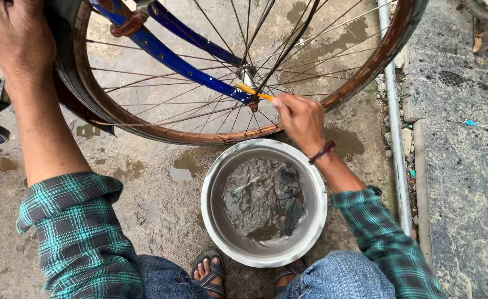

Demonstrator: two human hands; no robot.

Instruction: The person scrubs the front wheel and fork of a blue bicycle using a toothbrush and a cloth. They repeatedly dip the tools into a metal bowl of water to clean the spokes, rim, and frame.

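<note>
Pinching a thin yellow-handled brush (253, 92) closed in its grip, the right hand (299, 119) works at the hub (248, 75) of the rusty bicycle wheel (377, 61) while the left hand (14, 36) clasps the tyre, the rim looking uncleaned above the basin (263, 252) of murky water.

Wheel rim (144, 119): rust-brown. Frame tube (172, 58): blue. Tool (252, 91) in right hand (299, 119): yellow. Basin (316, 205): grey metal, murky grey water. Sleeves (83, 232): green-black plaid. Wristband (322, 151): dark red.

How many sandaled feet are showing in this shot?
2: one sandaled foot sits below the metal basin, the other just to its right, partly hidden under the basin's rim.
</note>
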